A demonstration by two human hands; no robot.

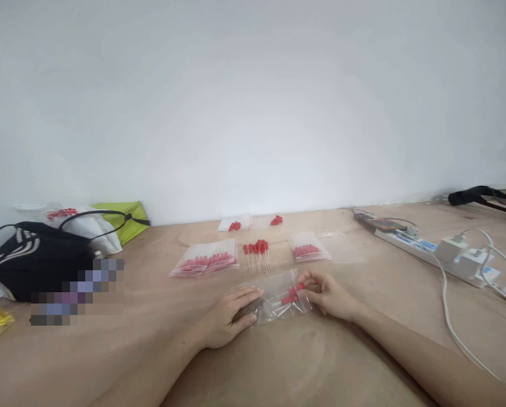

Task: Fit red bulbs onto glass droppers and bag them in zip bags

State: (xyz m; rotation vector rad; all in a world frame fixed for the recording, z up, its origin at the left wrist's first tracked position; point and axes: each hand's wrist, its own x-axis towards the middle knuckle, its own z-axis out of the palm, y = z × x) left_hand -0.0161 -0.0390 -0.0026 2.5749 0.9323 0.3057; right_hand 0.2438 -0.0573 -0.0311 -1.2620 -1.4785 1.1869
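Observation:
A clear zip bag (273,299) lies in front of me with red pieces (292,296) inside, near its right-hand mouth. My left hand (229,316) has its fingers and thumb on the bag's left end, gripping it. At the mouth, my right hand (324,291) pinches a small red piece (300,286) between thumb and fingertips. Its exact kind is too small to make out. Beyond the bag lies a group of red-headed sticks (259,249) with thin pale stems. Filled zip bags (210,256) overlap to their left, and another filled bag (308,247) is to their right.
Small red pieces (234,226) and more red pieces (277,220) lie on bags near the wall. A flat clear bag (341,247) is at right. A power strip (431,249) with chargers, cables and a phone (380,222) runs along the right. A black bag (40,260) stands left.

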